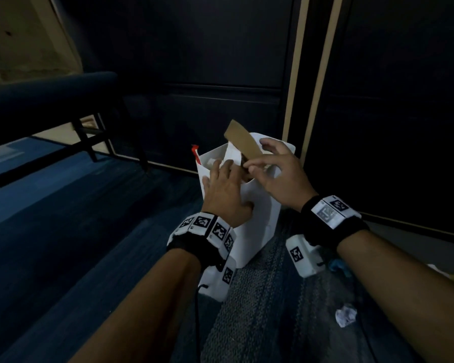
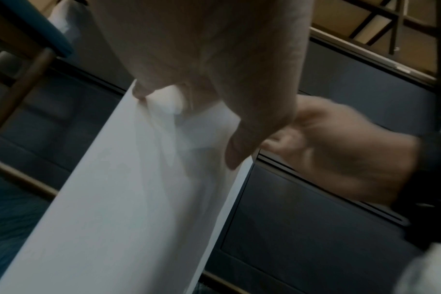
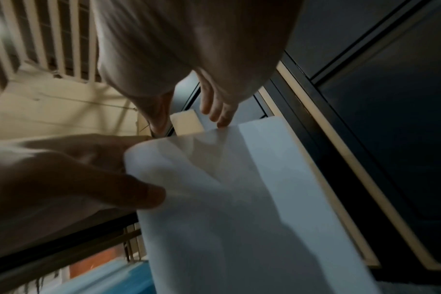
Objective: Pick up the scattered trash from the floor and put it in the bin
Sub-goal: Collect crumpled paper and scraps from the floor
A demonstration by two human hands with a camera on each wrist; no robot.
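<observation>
Head view alone showed brown cardboard strip [image 1: 243, 144] pinched by right hand [image 1: 281, 174] at frame centre; left hand [image 1: 224, 189] gripped white bin [image 1: 260, 231] rim.

left: I am reaching my left hand [image 1: 224, 189] forward, fingers hooking over the rim of the bag, thumb pressing its front wall | right: my right hand [image 1: 278, 171] is hovering above, grip pinching the cardboard strip between thumb and fingertips | wrists: both forearms are extending forward, each wearing a marker band
</observation>
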